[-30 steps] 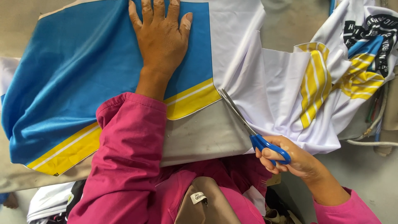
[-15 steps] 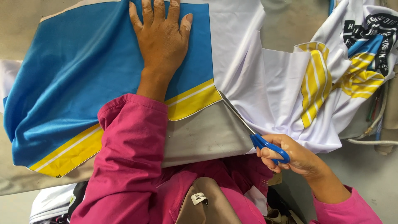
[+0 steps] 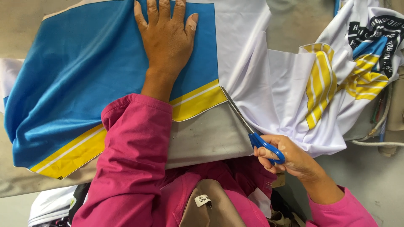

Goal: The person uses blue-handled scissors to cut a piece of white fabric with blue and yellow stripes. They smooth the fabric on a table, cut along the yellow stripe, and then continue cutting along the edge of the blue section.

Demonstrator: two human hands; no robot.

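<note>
1. Head view: scissors [image 3: 252, 128] with blue handles sit in the right hand [image 3: 290, 159], at the table's near edge, right of centre. Blades point up and left, tips at the corner where the blue fabric panel [image 3: 84, 75] meets the white fabric [image 3: 269, 92].
2. Right hand fingers are curled through the handle loops, gripping the scissors. Blades look nearly closed; can't tell the exact gap.
3. Left hand [image 3: 166, 40] lies flat on the blue panel, fingers spread and straight, palm pressed down, gripping nothing.
4. Blue panel has a yellow band [image 3: 198, 101] with a thin white stripe along its lower edge. It covers the left and middle of the table [image 3: 210, 138].
5. White fabric joins the blue panel on the right and bunches in loose folds towards the right hand, touching it.
6. Further right, the same bundle shows a yellow striped patch [image 3: 320, 80] and a black printed area [image 3: 378, 29] at the top right corner.
7. Both arms wear pink sleeves [image 3: 130, 168]. A tan pouch [image 3: 210, 206] sits at the lap, bottom centre.
8. Grey cables [image 3: 378, 134] hang at the table's right edge.
</note>
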